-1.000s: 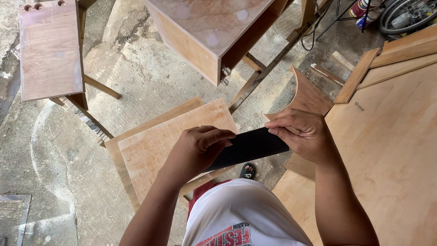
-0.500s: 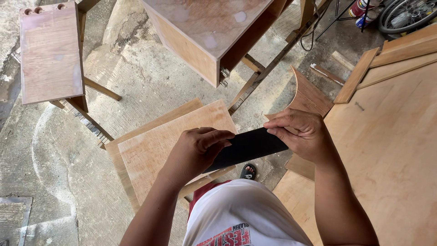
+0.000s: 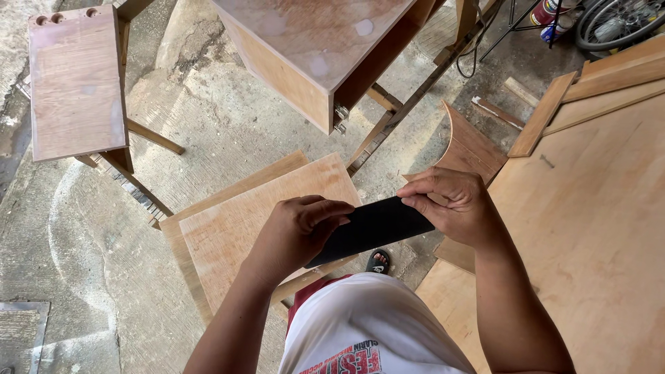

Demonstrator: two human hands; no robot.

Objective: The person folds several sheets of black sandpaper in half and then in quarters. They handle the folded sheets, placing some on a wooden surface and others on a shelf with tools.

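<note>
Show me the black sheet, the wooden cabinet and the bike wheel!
black sheet (image 3: 374, 227), head view, middle of its flat face.
wooden cabinet (image 3: 312, 34), head view, its top panel.
bike wheel (image 3: 616, 24), head view, its tyre.

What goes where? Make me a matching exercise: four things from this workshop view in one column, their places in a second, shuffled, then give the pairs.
Things
1. black sheet
2. plywood panels
3. wooden cabinet
4. bicycle wheel

Places
A. top right corner of the view
B. held between the left hand and right hand
C. flat on the concrete floor, below the left hand
D. top centre, resting on wooden supports

Pairs: 1-B, 2-C, 3-D, 4-A
</note>
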